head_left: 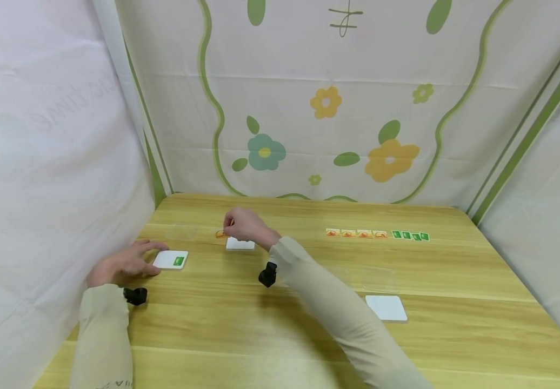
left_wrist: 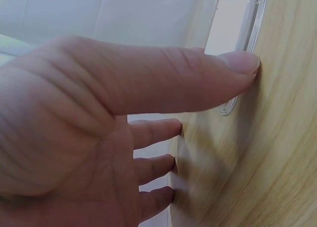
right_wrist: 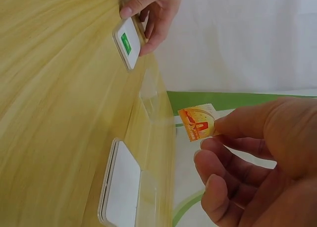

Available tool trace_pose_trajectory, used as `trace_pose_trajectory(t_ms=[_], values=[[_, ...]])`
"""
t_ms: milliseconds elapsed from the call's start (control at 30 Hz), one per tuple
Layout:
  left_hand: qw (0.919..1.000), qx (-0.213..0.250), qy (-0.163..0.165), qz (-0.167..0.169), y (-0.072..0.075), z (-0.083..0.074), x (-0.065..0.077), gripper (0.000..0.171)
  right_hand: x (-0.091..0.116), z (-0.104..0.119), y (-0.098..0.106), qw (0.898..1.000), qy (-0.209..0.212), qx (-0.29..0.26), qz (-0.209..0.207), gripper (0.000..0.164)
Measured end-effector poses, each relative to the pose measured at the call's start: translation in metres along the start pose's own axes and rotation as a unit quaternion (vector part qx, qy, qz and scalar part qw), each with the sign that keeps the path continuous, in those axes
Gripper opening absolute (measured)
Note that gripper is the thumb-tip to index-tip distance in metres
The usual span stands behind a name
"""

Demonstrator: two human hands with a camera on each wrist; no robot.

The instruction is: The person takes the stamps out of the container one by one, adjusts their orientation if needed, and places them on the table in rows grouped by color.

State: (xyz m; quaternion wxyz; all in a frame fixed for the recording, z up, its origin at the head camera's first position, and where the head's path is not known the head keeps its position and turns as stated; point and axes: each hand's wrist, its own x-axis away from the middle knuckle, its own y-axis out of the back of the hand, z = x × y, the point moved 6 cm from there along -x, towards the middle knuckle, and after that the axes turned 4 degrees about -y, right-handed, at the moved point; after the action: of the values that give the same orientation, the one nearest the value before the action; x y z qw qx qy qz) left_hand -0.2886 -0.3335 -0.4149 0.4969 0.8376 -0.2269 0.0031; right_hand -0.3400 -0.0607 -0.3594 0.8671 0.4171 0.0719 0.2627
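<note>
My left hand (head_left: 131,259) holds a flat white case (head_left: 169,260) at the table's left, thumb at its near corner and a finger at its far one. A small green printed card (head_left: 178,261) lies on that case. In the left wrist view the thumb lies along the case's clear edge, with the other fingertips on the table. My right hand (head_left: 246,224) pinches a small orange-and-yellow printed card (right_wrist: 197,123) between thumb and fingertips. It is raised above the table, by a second white case (right_wrist: 124,187) with a plain white top.
A row of orange printed cards (head_left: 349,233) and several green ones (head_left: 406,235) lie at the back right. A third white case (head_left: 388,308) sits nearer, below a clear plastic lid (head_left: 379,279). Another clear lid (head_left: 182,232) lies at the back left. Fabric walls (head_left: 309,65) enclose the table.
</note>
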Motion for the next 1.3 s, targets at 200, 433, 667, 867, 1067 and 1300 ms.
trace_pose_trajectory(t_ms=[200,433,667,867,1067,1300], values=[[0.9999,0.011,0.007,0.001,-0.001,0.002,0.001,0.062,0.002,-0.010,0.005,1.000,-0.016,-0.001,-0.005,0.010],[0.9995,0.028,0.016,0.003,-0.002,0.003,0.000,0.064,0.006,-0.019,0.013,1.000,-0.023,0.002,-0.019,0.008],[0.9997,0.011,0.020,0.006,-0.002,0.003,-0.001,0.065,0.011,-0.028,0.021,0.999,-0.019,-0.002,-0.026,0.009],[0.9999,0.006,0.010,0.004,-0.001,0.003,-0.003,0.064,0.013,-0.037,0.026,0.999,-0.020,0.004,-0.031,0.009],[0.9999,0.013,0.010,0.003,-0.001,0.003,-0.002,0.064,0.018,-0.048,0.030,0.999,-0.021,-0.005,-0.033,0.008],[0.9999,0.011,0.008,0.002,-0.002,0.003,-0.003,0.064,0.022,-0.063,0.036,0.999,-0.029,-0.019,-0.035,0.009]])
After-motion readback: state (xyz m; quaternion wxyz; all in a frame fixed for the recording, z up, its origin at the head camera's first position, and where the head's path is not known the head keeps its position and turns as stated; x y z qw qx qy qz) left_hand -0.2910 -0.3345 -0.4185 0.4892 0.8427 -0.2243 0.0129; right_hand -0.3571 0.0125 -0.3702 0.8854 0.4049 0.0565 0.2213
